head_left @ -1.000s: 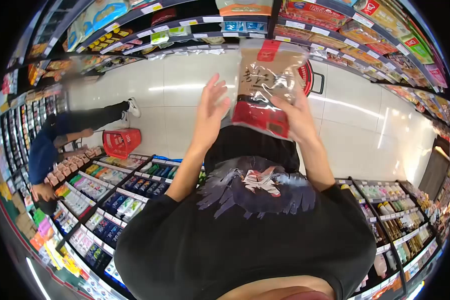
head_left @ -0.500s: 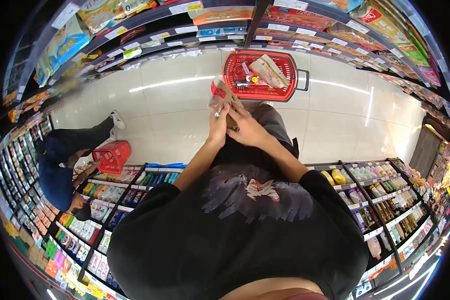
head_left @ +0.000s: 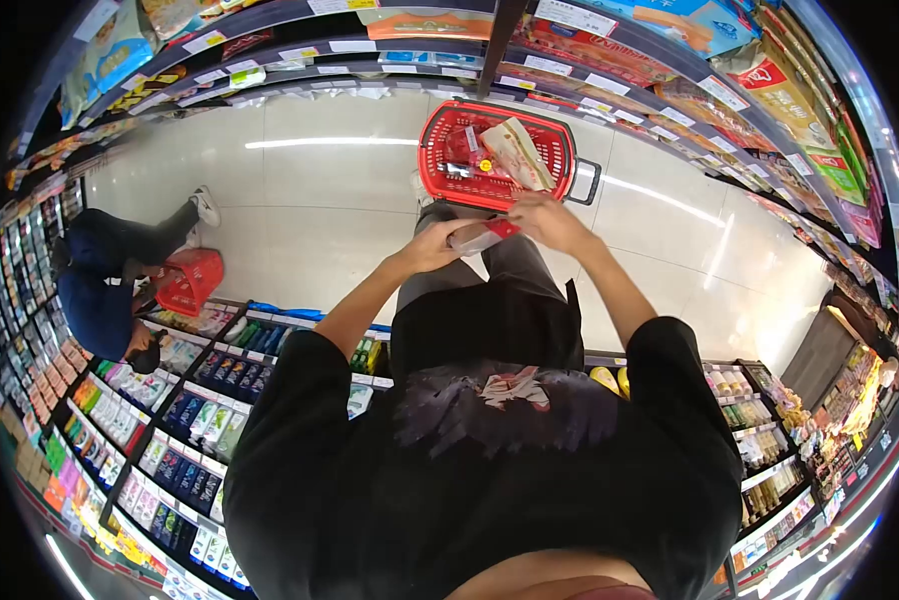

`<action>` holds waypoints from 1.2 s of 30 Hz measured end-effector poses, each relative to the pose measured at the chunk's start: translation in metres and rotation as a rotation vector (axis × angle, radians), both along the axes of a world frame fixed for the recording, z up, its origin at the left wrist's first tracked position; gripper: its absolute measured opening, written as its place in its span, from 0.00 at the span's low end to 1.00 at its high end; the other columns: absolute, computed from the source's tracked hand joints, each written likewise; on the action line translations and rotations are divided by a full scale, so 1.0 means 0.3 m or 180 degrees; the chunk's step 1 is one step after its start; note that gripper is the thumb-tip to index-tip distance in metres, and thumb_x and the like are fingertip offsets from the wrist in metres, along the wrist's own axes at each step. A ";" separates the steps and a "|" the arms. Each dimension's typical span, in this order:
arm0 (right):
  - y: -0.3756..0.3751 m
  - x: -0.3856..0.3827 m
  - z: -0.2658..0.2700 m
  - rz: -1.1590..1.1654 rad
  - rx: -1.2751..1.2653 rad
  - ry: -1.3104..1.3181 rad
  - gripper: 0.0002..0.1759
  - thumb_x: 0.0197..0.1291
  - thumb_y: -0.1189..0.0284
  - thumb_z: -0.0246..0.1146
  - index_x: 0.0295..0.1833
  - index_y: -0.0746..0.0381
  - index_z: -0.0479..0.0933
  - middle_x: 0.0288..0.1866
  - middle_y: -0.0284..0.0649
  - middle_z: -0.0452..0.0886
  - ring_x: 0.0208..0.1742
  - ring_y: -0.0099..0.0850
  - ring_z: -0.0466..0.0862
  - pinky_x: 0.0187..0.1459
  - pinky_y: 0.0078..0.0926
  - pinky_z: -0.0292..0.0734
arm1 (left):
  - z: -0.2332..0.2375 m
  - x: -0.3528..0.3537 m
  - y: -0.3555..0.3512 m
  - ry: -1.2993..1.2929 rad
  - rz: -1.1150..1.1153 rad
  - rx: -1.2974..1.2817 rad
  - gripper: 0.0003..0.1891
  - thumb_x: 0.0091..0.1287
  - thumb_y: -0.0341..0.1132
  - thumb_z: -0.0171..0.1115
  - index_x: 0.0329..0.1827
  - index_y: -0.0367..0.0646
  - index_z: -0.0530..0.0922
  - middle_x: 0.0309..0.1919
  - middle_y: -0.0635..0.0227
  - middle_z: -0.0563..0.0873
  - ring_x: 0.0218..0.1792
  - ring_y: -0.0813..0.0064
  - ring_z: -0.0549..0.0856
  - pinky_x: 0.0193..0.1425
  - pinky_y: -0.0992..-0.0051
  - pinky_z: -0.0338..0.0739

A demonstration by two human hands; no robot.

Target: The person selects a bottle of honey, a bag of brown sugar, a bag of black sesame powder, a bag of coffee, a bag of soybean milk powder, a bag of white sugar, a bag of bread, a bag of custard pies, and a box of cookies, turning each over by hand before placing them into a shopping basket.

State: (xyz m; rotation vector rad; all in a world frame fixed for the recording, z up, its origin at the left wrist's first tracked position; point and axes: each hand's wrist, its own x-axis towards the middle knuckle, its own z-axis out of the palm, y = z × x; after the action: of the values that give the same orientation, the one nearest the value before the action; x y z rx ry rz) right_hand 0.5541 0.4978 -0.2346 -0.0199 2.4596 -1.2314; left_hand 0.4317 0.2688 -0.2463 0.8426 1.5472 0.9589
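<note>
No word or number legible anywhere.
Price tags [head_left: 355, 46] on shelf edges: white strips, print too small.
Bag [head_left: 770, 85] on upper right shelf: red logo patch, white marks, unreadable.
Packet [head_left: 482, 235]: red end, lettering blurred.
Round yellow sticker [head_left: 485, 165] on item in basket [head_left: 425, 150]: too small.
Shirt [head_left: 510, 395]: picture print, letters not made out.
Blue packs [head_left: 215, 375] on lower left shelf: labels too small.
</note>
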 end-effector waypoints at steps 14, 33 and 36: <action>-0.160 0.049 -0.620 -0.1169 0.0553 0.0103 0.12 0.57 0.73 0.52 0.43 0.64 0.77 0.42 0.50 0.80 0.43 0.45 0.80 0.46 0.41 0.75 | -0.564 -0.052 0.023 0.1862 0.0276 -0.0518 0.13 0.61 0.30 0.53 0.48 0.43 0.77 0.36 0.52 0.82 0.40 0.50 0.80 0.45 0.58 0.75; -0.100 0.312 -1.204 -0.1882 0.0602 -0.1011 0.14 0.58 0.73 0.49 0.47 0.67 0.72 0.49 0.52 0.75 0.49 0.50 0.76 0.50 0.42 0.72 | -1.187 0.204 0.257 0.1784 -0.1387 -0.1429 0.23 0.56 0.24 0.48 0.58 0.37 0.68 0.52 0.47 0.75 0.53 0.55 0.76 0.55 0.61 0.71; -0.109 0.314 -1.165 -0.1976 0.0421 -0.1633 0.12 0.56 0.71 0.52 0.40 0.69 0.72 0.44 0.57 0.76 0.46 0.52 0.76 0.48 0.44 0.71 | -1.229 0.242 0.216 0.1818 -0.0905 -0.0835 0.23 0.55 0.30 0.57 0.55 0.39 0.67 0.39 0.46 0.81 0.44 0.52 0.81 0.50 0.59 0.74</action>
State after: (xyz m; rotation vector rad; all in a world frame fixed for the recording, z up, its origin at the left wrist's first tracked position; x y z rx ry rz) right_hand 0.6482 0.4653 -0.5841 1.0276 2.1266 -1.1000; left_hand 0.5043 0.3337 -0.6150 1.1688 1.9123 0.3041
